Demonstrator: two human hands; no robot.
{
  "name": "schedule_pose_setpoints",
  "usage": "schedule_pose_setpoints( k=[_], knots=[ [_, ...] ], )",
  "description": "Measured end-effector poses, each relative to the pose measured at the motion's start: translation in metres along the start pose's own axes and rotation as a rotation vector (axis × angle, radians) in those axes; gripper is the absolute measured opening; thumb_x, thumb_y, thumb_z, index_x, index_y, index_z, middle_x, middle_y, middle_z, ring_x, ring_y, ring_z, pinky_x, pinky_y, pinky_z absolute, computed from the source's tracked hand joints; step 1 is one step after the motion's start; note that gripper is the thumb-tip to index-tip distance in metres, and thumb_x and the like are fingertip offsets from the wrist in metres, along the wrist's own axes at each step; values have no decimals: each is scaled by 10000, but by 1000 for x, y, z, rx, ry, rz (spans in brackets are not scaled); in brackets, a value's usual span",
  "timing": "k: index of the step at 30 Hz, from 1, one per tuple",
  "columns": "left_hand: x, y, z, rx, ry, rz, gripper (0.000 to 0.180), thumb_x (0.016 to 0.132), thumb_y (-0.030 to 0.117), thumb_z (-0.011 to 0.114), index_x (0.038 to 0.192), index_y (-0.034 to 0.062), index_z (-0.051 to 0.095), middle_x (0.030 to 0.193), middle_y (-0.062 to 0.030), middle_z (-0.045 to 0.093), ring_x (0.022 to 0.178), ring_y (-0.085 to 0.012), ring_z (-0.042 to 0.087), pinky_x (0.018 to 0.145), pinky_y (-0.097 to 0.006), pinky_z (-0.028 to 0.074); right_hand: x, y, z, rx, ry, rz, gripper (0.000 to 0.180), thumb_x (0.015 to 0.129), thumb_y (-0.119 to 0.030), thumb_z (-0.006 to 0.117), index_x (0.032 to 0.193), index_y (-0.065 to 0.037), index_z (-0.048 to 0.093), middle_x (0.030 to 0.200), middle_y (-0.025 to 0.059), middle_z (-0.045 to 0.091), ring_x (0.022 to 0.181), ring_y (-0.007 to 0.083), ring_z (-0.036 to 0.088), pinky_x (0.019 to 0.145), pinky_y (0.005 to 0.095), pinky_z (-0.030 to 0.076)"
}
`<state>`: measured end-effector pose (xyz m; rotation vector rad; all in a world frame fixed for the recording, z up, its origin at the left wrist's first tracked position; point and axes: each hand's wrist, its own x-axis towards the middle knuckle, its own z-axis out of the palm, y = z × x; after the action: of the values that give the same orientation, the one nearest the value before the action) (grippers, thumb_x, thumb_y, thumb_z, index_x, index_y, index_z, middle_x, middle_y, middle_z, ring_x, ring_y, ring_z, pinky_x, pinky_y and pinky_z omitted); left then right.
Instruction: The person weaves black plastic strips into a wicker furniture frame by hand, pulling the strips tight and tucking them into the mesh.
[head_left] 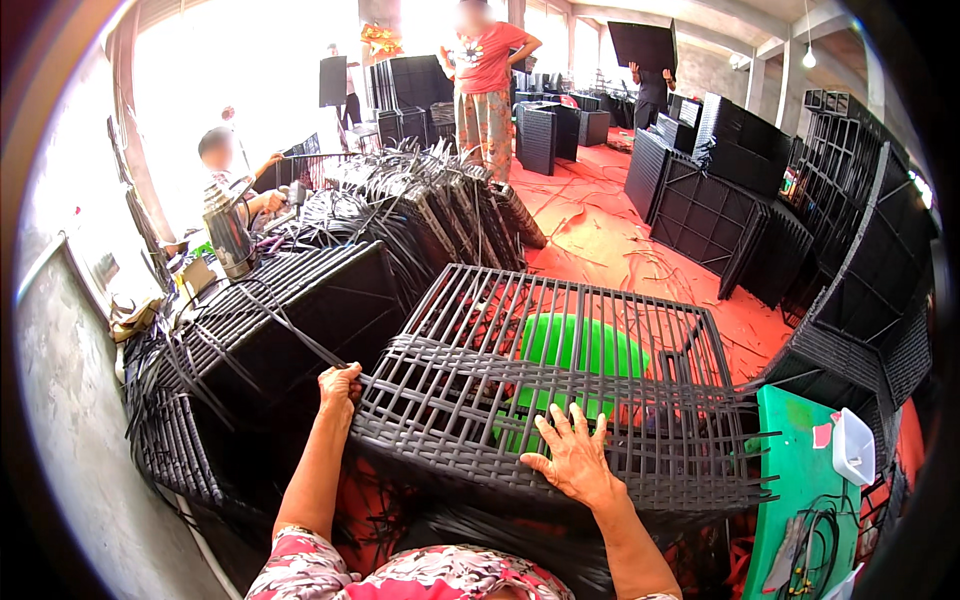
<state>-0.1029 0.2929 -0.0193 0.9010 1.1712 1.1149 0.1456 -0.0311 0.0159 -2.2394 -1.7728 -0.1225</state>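
Observation:
In front of me lies a black frame [480, 390] of parallel bars, with flat dark strips woven across its near part and one band further up. My left hand [340, 388] is closed at the frame's left edge on a dark flat strip [300, 337] that runs up and left from the fist. On the woven part rests my right hand [578, 460], fingers spread, palm down, holding nothing. Several strip ends [765, 465] stick out past the frame's right side. Through the bars shows a bright green tub [585, 345] below.
Left stand stacked black panels [290, 310] with loose strips. A green board [790, 440] at right bears a white tray [853, 447] and thin cords [822, 545]. Several people are beyond, one standing in red [487, 60]. Black woven furniture [740, 150] lines the red floor [590, 225].

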Motion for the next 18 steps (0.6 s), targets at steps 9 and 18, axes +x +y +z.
schedule_pose_setpoints(
  k=[9, 18],
  knots=[
    [-2, 1, 7, 7, -1, -13, 136, 732, 80, 687, 693, 85, 558, 511, 6, 476, 368, -77, 409, 341, -189, 315, 3, -3, -9, 0, 91, -27, 746, 828, -627, 363, 1328, -73, 364, 1385, 181, 305, 1265, 384, 276, 973, 662, 144],
    [-10, 6, 3, 3, -1, -17, 126, 726, 78, 693, 707, 89, 569, 517, 13, 482, 393, -76, 421, 349, -191, 307, 103, -27, -203, 161, 1125, -193, 863, 804, -642, 428, 1401, -56, 214, 1441, 195, 181, 1335, 342, 169, 1073, 461, 132]
  ],
)
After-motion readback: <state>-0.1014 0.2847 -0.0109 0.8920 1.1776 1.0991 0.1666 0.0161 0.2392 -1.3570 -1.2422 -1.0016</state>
